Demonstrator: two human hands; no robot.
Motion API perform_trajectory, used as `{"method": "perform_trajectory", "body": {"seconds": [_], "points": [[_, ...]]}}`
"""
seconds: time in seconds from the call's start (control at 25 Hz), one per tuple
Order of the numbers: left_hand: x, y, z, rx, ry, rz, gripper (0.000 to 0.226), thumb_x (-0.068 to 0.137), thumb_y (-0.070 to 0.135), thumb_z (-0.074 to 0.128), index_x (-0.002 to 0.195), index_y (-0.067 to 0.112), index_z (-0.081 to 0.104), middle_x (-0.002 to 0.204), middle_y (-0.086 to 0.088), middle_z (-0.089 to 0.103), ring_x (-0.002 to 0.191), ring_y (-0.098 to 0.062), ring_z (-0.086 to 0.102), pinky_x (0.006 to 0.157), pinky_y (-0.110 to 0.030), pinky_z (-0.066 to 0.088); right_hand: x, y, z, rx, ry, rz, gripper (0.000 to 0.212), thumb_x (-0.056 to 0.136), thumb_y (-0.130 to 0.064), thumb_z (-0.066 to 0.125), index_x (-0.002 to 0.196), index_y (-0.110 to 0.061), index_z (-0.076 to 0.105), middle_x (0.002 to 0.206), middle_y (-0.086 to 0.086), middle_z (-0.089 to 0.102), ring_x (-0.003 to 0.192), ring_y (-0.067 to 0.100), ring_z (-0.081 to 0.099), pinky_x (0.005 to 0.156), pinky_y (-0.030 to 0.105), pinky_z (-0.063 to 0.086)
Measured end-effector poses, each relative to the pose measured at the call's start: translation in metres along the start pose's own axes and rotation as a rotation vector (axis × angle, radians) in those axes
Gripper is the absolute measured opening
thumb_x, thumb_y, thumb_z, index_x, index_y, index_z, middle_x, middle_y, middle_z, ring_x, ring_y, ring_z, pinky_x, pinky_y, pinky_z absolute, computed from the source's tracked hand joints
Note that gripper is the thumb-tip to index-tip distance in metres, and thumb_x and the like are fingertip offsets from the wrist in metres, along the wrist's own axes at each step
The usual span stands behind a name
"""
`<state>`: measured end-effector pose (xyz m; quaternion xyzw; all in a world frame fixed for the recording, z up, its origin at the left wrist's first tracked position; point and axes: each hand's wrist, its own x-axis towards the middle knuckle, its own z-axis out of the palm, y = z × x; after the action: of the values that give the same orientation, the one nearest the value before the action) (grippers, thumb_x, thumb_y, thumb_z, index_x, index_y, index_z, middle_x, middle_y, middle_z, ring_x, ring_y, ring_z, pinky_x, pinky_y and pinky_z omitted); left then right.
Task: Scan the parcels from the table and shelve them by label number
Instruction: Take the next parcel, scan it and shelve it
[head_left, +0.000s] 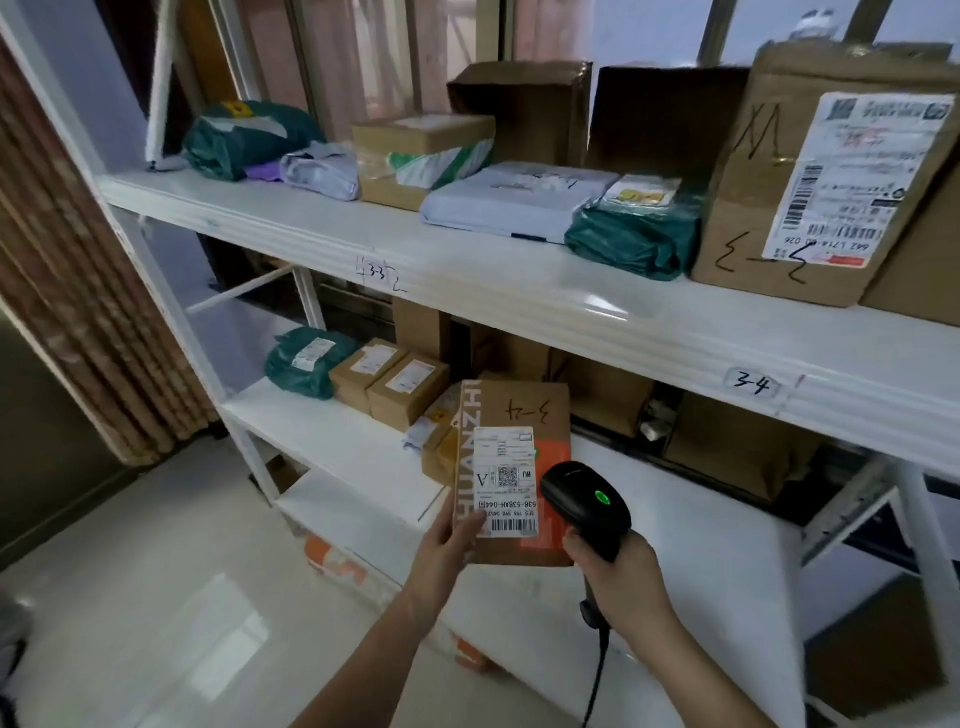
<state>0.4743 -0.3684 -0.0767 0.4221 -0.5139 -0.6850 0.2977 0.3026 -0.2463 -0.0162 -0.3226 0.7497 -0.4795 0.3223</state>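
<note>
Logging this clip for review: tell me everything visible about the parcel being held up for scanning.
The parcel is a flat brown cardboard box with an orange patch and white lettering along one edge. A handwritten number is on its face, above a white label bearing a square code and barcode. It is held upright in front of the shelves, the left hand gripping its lower left edge. The scanner, green light on, held in the right hand, sits close by its lower right.

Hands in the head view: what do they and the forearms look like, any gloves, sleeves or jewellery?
Both are bare. The left hand and right hand wear no gloves, and no rings show on the visible fingers. Both forearms are uncovered down to the frame's bottom edge; no sleeve, watch or wristband shows.
</note>
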Motion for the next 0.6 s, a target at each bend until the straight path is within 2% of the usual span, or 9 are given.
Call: {"method": "perform_trajectory", "body": {"seconds": [0.12, 0.28, 0.44, 0.52, 0.6], "points": [[0.033, -0.001, -0.001, 0.011, -0.041, -0.019, 0.05, 0.091, 0.048, 0.059, 0.137, 0.029, 0.061, 0.107, 0.011, 0.08, 0.096, -0.006, 0.076, 0.069, -0.014, 0.057, 0.022, 0.002, 0.009, -0.004, 0.06, 0.025, 0.015, 0.09, -0.018, 0.072, 0.077, -0.013, 0.065, 0.054, 0.003, 0.054, 0.05, 0.016, 0.051, 0.053, 0.028, 0.039], [0.081, -0.019, 0.005, 0.004, -0.081, -0.077, 0.037, 0.103, 0.039, 0.054, 0.137, 0.028, 0.06, 0.104, 0.012, 0.08, 0.091, -0.001, 0.076, 0.066, -0.011, 0.056, 0.058, 0.013, 0.015, -0.01, 0.085, 0.089, 0.017, 0.091, -0.015, 0.068, 0.075, -0.011, 0.063, 0.049, 0.0, 0.051, 0.04, 0.008, 0.048, 0.042, 0.018, 0.039], [0.117, -0.032, 0.011, 0.004, -0.123, -0.1, 0.036, 0.105, 0.036, 0.054, 0.14, 0.029, 0.058, 0.106, 0.017, 0.077, 0.087, 0.005, 0.074, 0.063, -0.009, 0.054, 0.089, 0.027, 0.02, -0.066, 0.125, 0.121, 0.019, 0.09, -0.015, 0.068, 0.076, -0.003, 0.063, 0.051, 0.0, 0.05, 0.045, 0.009, 0.049, 0.049, 0.023, 0.04], [0.133, -0.038, 0.01, 0.014, -0.151, -0.113, 0.034, 0.105, 0.037, 0.054, 0.139, 0.031, 0.058, 0.104, 0.019, 0.077, 0.088, 0.006, 0.074, 0.063, -0.009, 0.054, 0.1, 0.031, 0.023, -0.052, 0.147, 0.136, 0.022, 0.09, -0.015, 0.068, 0.072, -0.005, 0.061, 0.05, 0.0, 0.048, 0.04, 0.005, 0.047, 0.045, 0.018, 0.039], [0.146, -0.044, 0.006, 0.019, -0.163, -0.126, 0.033, 0.105, 0.038, 0.055, 0.137, 0.032, 0.059, 0.104, 0.02, 0.078, 0.09, 0.006, 0.074, 0.065, -0.01, 0.055, 0.109, 0.035, 0.029, -0.048, 0.177, 0.15, 0.026, 0.089, -0.014, 0.07, 0.066, -0.009, 0.059, 0.048, -0.002, 0.047, 0.04, 0.005, 0.046, 0.047, 0.021, 0.038]]}}
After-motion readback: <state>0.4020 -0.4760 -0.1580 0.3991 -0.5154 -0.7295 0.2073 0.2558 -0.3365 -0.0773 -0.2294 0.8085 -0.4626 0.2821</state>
